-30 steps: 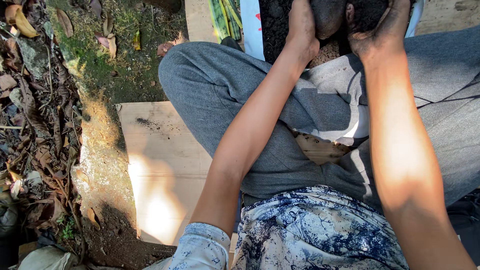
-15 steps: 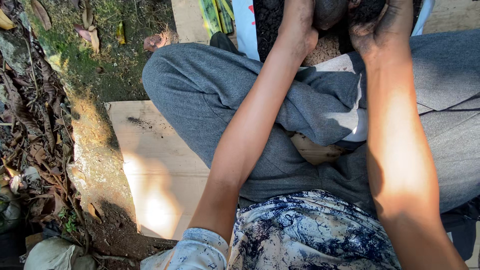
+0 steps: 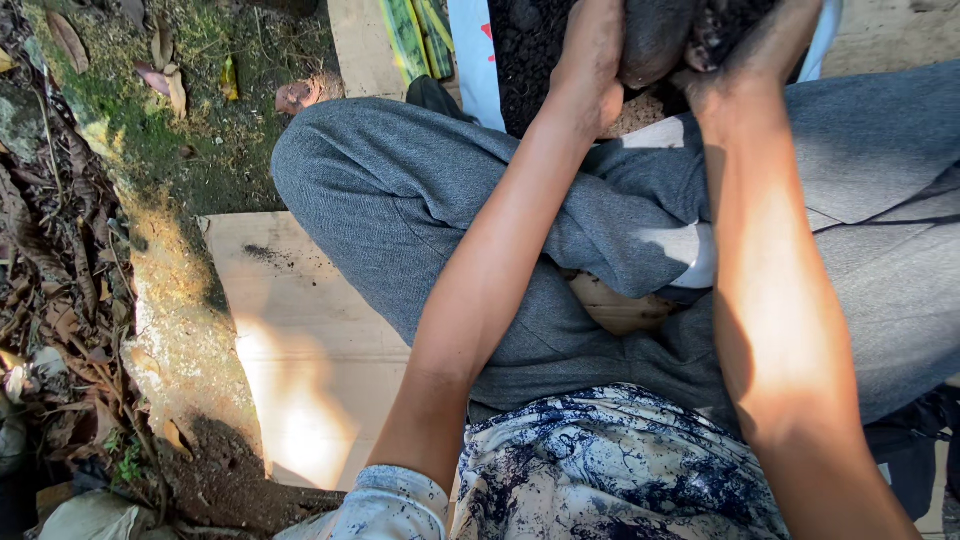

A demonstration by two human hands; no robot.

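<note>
Item: dark rounded lump (image 3: 655, 40), soil-coloured, at the top edge of the view, held between both hands above a heap of dark soil (image 3: 530, 60); its upper part is cut off by the frame. Left hand (image 3: 595, 60): pressed against the lump's left side, fingers curled on it. Right hand (image 3: 755, 50): on the lump's right side, fingers bent around it, soil on the fingertips; how firmly either hand clamps it cannot be told. Soil: lies on a light-coloured sheet (image 3: 470, 60) with a red mark, beside a green and yellow striped piece (image 3: 415, 35) to its left. Both forearms run from the bottom of the view up to the lump, the right one in bright sun. Beneath the arms: crossed legs in grey trousers (image 3: 400, 190), knee toward the left; a blue and white patterned shirt (image 3: 610, 470) at the bottom edge. Seat: flat brown cardboard (image 3: 300, 340), sunlit near its lower left part, a scatter of dark crumbs near its upper left corner. Left of the cardboard: a mossy stone edge (image 3: 170, 300), then bare ground with dry leaves (image 3: 50, 290) and twigs; green moss toward the upper left corner.
</note>
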